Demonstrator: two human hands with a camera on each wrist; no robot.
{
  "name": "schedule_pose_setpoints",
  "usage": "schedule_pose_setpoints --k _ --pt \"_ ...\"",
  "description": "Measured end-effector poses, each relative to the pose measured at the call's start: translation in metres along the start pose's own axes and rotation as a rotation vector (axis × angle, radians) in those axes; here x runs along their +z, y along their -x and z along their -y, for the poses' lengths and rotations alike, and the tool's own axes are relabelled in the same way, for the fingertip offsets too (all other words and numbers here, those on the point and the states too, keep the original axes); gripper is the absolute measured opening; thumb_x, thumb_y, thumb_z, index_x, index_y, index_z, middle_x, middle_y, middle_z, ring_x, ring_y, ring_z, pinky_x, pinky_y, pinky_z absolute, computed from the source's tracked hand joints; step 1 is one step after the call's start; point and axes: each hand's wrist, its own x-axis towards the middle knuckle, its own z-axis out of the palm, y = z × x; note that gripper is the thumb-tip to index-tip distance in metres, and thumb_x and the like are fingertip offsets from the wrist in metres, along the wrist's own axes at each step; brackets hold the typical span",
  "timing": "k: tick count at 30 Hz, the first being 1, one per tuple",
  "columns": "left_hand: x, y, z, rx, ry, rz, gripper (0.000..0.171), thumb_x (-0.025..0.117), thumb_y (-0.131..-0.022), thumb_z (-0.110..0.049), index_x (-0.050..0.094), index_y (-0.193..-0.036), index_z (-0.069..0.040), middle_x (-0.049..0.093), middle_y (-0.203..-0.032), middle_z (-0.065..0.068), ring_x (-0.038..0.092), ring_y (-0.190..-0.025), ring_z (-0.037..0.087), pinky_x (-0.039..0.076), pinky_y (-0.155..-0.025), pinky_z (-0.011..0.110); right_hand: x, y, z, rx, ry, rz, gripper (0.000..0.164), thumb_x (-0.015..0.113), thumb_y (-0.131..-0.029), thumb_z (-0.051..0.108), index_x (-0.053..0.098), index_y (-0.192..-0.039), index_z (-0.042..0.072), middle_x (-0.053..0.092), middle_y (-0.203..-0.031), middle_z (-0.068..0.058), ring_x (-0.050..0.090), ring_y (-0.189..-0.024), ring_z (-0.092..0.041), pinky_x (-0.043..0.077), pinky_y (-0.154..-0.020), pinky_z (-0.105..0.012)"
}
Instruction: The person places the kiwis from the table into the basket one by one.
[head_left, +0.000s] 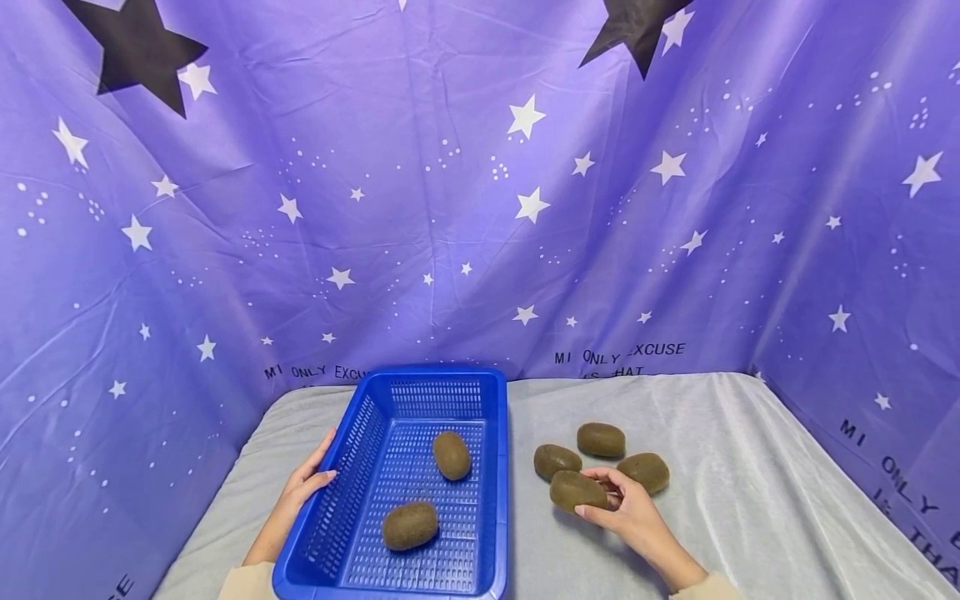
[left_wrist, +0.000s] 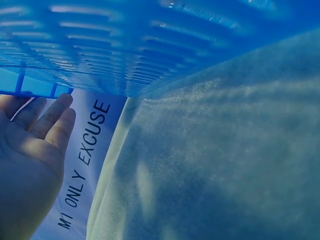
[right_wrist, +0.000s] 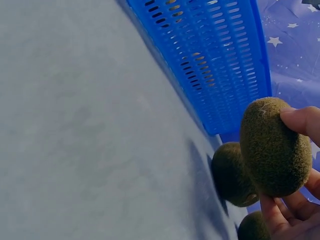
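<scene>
Kiwifruit (head_left: 574,492) sits pinched by one end in the right-hand grip (head_left: 630,510), right of the blue basket (head_left: 437,408); light, even pressure should hold it, while the left-hand grip (head_left: 298,489), almost straight-fingered, touches the rim (head_left: 502,483).

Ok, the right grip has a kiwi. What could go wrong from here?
The held kiwi could slip, since the right grip has it toward one end. It might also knock the kiwi just behind it and set that rolling. If carried across too low, it could bump the raised side of the basket.
</scene>
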Motion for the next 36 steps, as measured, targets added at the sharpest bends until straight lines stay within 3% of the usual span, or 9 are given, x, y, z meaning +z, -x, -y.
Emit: schedule_pose_setpoints --k 7,13,20,29,36 --pt "0.002 0.001 -0.002 -0.064 -0.029 -0.058 0.062 0.037 -0.097 0.0 0.006 -0.151 -0.003 0.034 -0.139 -0.024 0.044 -0.121 -0.002 0.045 -0.09 0.022 0.005 -0.005 0.007 -0.077 0.055 0.0 0.043 0.079 -0.074 0.011 0.062 -0.113 0.003 0.062 -0.106 -0.01 0.058 -0.089 -0.006 0.049 -0.077 -0.022" --pt "0.002 0.0 -0.002 -0.038 -0.066 -0.073 0.061 0.038 -0.097 0.001 0.011 -0.151 -0.004 0.032 -0.141 -0.022 0.044 -0.121 -0.003 0.045 -0.09 0.021 0.01 -0.011 0.018 -0.088 0.062 0.009 0.042 0.079 -0.074 0.014 0.063 -0.112 0.008 0.063 -0.105 -0.007 0.059 -0.091 -0.006 0.049 -0.08 -0.023" --pt "0.002 -0.001 -0.003 -0.038 -0.071 -0.081 0.061 0.038 -0.096 0.002 0.006 -0.148 0.005 0.032 -0.141 -0.024 0.042 -0.121 -0.005 0.045 -0.09 0.019 0.015 -0.016 0.027 -0.123 0.04 0.018 0.042 0.079 -0.073 0.013 0.064 -0.112 0.008 0.065 -0.105 -0.006 0.059 -0.092 -0.007 0.048 -0.083 -0.022" --pt "0.003 -0.001 -0.002 -0.037 -0.071 -0.082 0.06 0.037 -0.096 0.002 0.012 -0.151 -0.003 0.031 -0.142 -0.022 0.042 -0.121 -0.005 0.044 -0.09 0.019 0.021 -0.021 0.034 -0.166 0.021 0.039 0.042 0.079 -0.074 0.013 0.064 -0.113 0.009 0.065 -0.105 -0.006 0.059 -0.091 -0.008 0.047 -0.083 -0.021" --pt "0.003 0.0 -0.003 -0.048 -0.058 -0.088 0.06 0.037 -0.097 0.001 0.012 -0.151 -0.005 0.029 -0.144 -0.017 0.043 -0.121 -0.004 0.045 -0.091 0.02 0.024 -0.025 0.046 -0.149 0.018 0.051 0.042 0.079 -0.075 0.016 0.064 -0.114 0.01 0.065 -0.108 -0.005 0.059 -0.093 -0.01 0.047 -0.083 -0.022"
